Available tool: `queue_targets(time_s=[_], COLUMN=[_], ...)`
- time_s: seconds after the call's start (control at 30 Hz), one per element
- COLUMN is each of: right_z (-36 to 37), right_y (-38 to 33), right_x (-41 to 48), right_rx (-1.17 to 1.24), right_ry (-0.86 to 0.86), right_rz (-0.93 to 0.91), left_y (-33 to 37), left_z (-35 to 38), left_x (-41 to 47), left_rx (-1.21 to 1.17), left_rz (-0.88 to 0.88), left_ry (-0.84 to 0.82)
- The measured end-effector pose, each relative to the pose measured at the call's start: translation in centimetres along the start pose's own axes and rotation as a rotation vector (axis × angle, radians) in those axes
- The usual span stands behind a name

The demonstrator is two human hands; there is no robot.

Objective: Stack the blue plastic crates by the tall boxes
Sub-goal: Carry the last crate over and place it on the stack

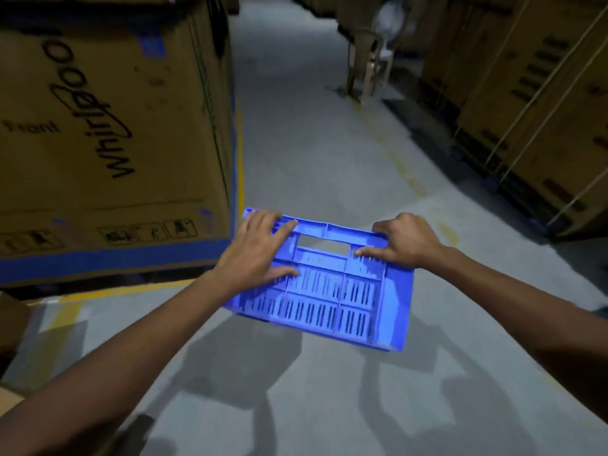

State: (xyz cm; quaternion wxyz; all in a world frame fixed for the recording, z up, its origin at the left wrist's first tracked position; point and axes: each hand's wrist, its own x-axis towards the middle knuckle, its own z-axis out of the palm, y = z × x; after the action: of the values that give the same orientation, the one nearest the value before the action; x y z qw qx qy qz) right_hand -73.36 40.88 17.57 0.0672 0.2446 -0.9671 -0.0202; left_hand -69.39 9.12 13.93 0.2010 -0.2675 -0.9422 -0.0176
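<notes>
A blue plastic crate (325, 291) with slotted walls and a handle cut-out hangs in the air over the grey floor, its side wall turned up toward me. My left hand (255, 251) grips its upper left rim, fingers spread over the wall. My right hand (406, 241) holds the upper right rim, thumb on the wall. A tall cardboard box (108, 133) with black lettering and blue bands stands to the left, close to the crate's left corner.
Grey concrete aisle (312, 143) runs ahead, edged by a yellow floor line (240, 166). Strapped cardboard boxes (526, 103) line the right side. A pale chair-like frame (368, 70) stands far down the aisle. A cardboard edge (10, 324) sits at the lower left.
</notes>
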Motion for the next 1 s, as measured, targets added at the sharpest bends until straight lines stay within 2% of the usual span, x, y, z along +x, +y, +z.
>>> queue_targets(time_s=[0.07,0.2,0.27,0.43,0.53,0.67,0.87,1.0], right_z=[-3.2,-7.9,-9.5,-12.1,-12.7,-12.7,-9.6,-8.0], right_y=[-0.1,-0.1,0.3,1.7,3.5,5.5,5.0,3.9], right_x=[-0.1,-0.7,-1.3,-4.0,-5.6,-9.3,-14.9,-16.6], right_rx=[-0.056,-0.128,-0.133,-0.14,-0.084,0.064,0.236,0.23], right_ry=[0.078,0.16,0.194,0.168,0.135,0.061,0.033,0.109], right_rz=[-0.04,-0.08,-0.073,-0.042,0.082,0.236,0.518,0.705], left_y=[-0.3,-0.6,-0.8,0.5,2.7,6.1,13.3,18.4], left_z=[-2.9,-6.8,-8.0,-8.0,-7.4,-7.1,-6.3,-5.7], left_x=[1.2,2.8,3.7,6.2,8.3,11.7,14.9,16.3], left_rx=[0.016,0.006,-0.062,-0.088,-0.131,-0.329,-0.397,-0.391], left_rz=[-0.007,0.037,0.06,0.035,0.013,-0.073,-0.021,0.029], left_ry=[0.066,-0.082,-0.068,-0.029,0.008,-0.05,-0.135,-0.154])
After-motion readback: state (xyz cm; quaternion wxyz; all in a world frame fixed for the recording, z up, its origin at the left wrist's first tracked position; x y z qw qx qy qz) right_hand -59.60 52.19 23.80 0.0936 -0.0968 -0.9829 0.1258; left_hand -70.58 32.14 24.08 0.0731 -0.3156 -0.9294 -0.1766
